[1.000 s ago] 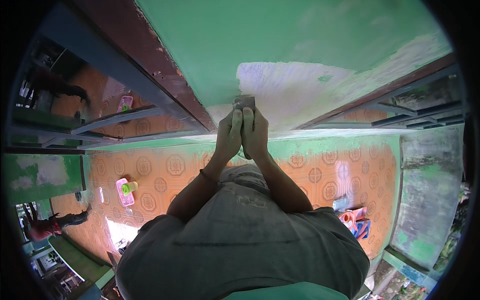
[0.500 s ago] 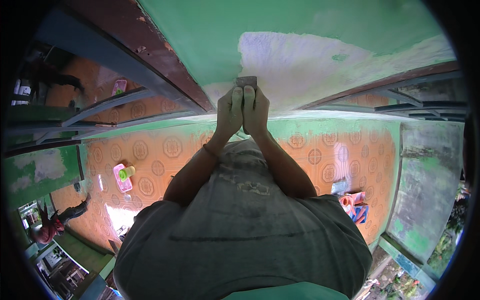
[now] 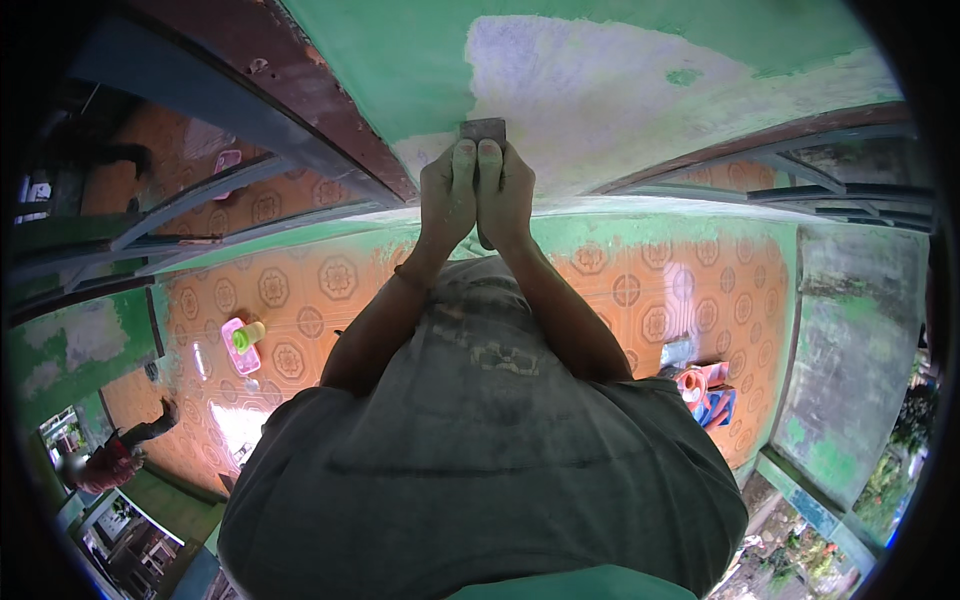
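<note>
Both my hands are closed together around a scraper, its wide grey blade (image 3: 484, 129) showing above my thumbs. My left hand (image 3: 450, 195) and my right hand (image 3: 505, 195) are pressed side by side, thumbs pointing toward the blade. Most of the handle is hidden in my grip; a dark end shows below it. The blade meets the green wall (image 3: 400, 70) or is very close to it, along the left side of a bare whitish patch (image 3: 580, 90). Rough edges of green paint border this patch.
Window frames with bars flank the wall, a brown post (image 3: 330, 120) on the left. On the orange patterned floor (image 3: 300, 290) are a pink tray (image 3: 246, 361) with a green-lidded container (image 3: 243, 340) and, right, a red-and-blue bundle (image 3: 712, 400). Another person (image 3: 110, 465) is far left.
The wall patch and my hands sit higher in the picture. Against the patch, the scraper blade has slid slightly downward. The other person at far left has shifted a little.
</note>
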Action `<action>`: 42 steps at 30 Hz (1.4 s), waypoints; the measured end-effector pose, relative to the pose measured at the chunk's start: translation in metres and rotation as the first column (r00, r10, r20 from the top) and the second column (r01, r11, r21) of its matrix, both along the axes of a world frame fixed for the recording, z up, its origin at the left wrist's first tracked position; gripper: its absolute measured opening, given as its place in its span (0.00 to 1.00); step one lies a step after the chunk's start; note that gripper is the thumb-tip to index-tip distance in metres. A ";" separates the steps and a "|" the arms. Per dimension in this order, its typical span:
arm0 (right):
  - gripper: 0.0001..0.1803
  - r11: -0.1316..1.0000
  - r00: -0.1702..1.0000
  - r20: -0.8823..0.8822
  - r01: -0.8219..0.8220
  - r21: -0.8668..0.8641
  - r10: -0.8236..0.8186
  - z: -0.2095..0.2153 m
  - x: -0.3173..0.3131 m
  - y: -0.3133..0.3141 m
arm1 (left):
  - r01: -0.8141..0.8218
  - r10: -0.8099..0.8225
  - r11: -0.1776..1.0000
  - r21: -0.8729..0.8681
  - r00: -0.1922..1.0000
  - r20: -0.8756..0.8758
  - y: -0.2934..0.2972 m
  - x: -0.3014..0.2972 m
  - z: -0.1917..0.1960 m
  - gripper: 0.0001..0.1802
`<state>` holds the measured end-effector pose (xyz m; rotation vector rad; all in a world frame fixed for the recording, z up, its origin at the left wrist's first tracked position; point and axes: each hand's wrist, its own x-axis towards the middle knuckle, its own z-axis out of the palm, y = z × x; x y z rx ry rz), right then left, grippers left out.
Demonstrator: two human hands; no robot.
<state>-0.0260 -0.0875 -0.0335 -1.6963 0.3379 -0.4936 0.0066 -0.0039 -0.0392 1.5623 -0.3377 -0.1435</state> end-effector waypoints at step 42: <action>0.22 1.000 0.998 0.063 0.015 0.024 -0.017 0.017 0.007 0.001 | -0.035 0.028 0.989 0.142 0.998 0.052 0.001 0.007 0.032 0.24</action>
